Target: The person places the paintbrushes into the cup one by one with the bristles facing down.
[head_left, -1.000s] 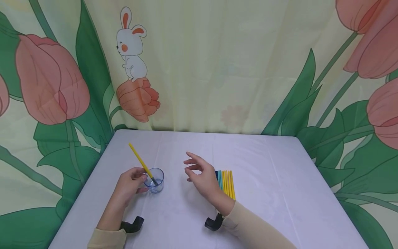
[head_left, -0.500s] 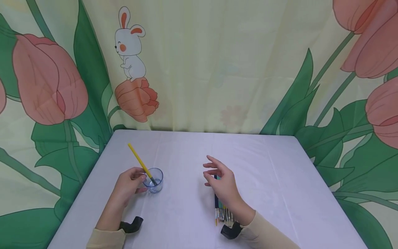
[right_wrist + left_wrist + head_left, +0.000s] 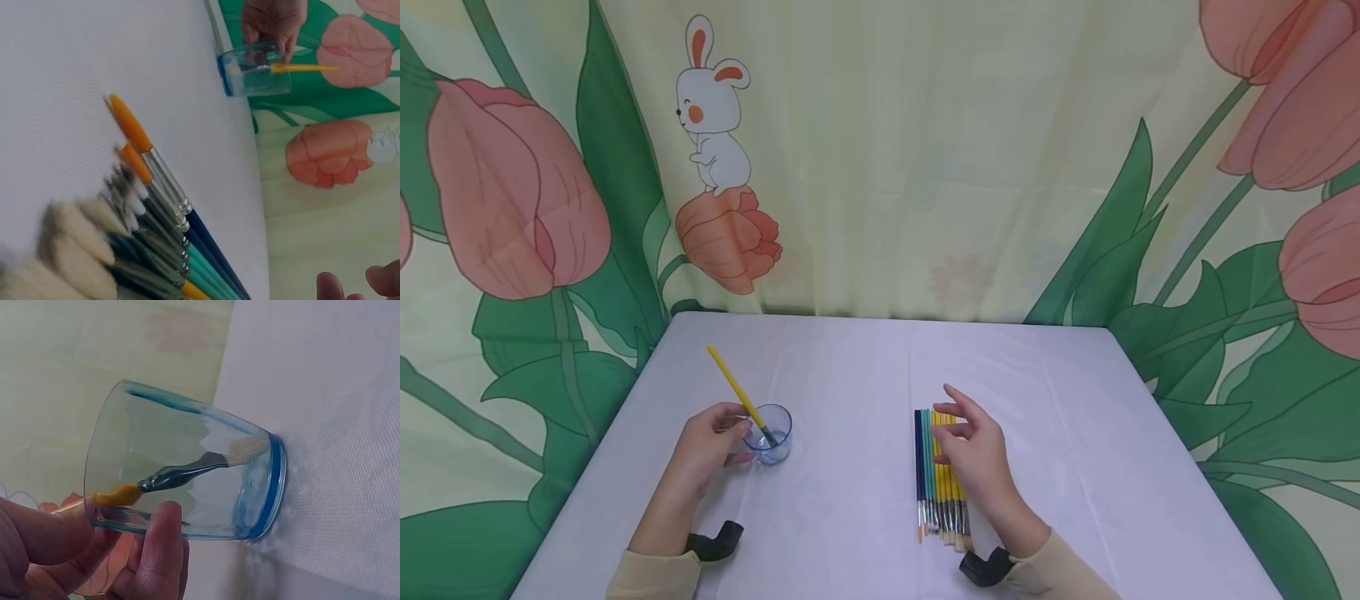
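One clear, tumbler-shaped cup (image 3: 781, 440) with blue-tinted rim and base, glass or plastic I cannot tell; stands on the white cloth-covered table (image 3: 850, 350), nearer its left edge than its right. One slim yellow-handled paintbrush (image 3: 735, 386), dark ferrule, pale bristles down inside the cup, handle leaning past the rim toward the far left corner. My left hand (image 3: 703, 442): thumb and fingers gripping the cup's left side. One row of slim paintbrushes (image 3: 929, 467) with navy, teal and yellow handles, laid side by side right of the table's middle, handle ends toward the far edge. My right hand (image 3: 981, 454): over the row's yellow side, fingers loosely bent, gap at the thumb, holding nothing. Handling, by my judgement: brushes light, stiff, perhaps slippery; best taken mid-handle, clear of the soft bristles. Cup smooth, possibly fragile, easily tipped by the leaning handle; best steadied by its wall.
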`<state>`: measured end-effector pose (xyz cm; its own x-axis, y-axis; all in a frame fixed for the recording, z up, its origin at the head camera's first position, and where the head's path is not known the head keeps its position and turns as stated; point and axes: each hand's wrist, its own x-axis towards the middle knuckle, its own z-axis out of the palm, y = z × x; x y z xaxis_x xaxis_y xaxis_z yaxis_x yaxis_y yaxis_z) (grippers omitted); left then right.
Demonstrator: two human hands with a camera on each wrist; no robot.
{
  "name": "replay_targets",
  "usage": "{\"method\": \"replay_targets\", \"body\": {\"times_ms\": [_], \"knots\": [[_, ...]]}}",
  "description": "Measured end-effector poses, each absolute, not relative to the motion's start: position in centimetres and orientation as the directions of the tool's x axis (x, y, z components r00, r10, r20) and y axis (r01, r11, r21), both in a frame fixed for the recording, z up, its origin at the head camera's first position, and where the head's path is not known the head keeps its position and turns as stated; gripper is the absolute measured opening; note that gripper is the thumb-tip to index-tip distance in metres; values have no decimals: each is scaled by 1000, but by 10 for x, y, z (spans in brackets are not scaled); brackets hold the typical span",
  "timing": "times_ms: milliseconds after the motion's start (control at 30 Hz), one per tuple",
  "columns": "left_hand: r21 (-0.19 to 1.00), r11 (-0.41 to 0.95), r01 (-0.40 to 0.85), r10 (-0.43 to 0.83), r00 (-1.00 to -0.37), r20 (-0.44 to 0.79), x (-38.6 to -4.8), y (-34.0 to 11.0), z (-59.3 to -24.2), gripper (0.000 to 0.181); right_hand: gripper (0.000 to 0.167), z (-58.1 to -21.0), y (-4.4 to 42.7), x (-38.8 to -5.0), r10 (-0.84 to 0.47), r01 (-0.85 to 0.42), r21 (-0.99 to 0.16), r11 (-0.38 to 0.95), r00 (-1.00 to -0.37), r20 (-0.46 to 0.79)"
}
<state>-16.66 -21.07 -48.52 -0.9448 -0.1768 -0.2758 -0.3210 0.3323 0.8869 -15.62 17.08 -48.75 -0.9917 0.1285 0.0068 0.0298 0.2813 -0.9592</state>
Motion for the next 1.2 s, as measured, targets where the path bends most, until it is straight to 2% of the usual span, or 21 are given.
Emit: {"method": "replay_targets", "body": {"times_ms": [167,333,533,1033,1200], "knots": [[887,332,-322,-176,-945,-277,-167,-211,-485,36,67,-493,183,-155,182,97,-941,324,-983,-39],[888,328,-321,-176,-945,-277,-166,-212,-486,36,74,-496,192,-155,191,136,-920,367,-979,-69],[888,325,-325,-178,-943,-280,-166,-211,-486,36,75,-498,199,-156,216,208,-881,424,-968,-124],[898,314,-309,-174,-948,-265,-164,-212,-485,37,87,-505,207,-160,230,355,-782,512,-934,-273],[898,318,-304,-170,-950,-262,-164,-212,-486,37,87,-506,205,-162,227,364,-747,556,-931,-285]]}}
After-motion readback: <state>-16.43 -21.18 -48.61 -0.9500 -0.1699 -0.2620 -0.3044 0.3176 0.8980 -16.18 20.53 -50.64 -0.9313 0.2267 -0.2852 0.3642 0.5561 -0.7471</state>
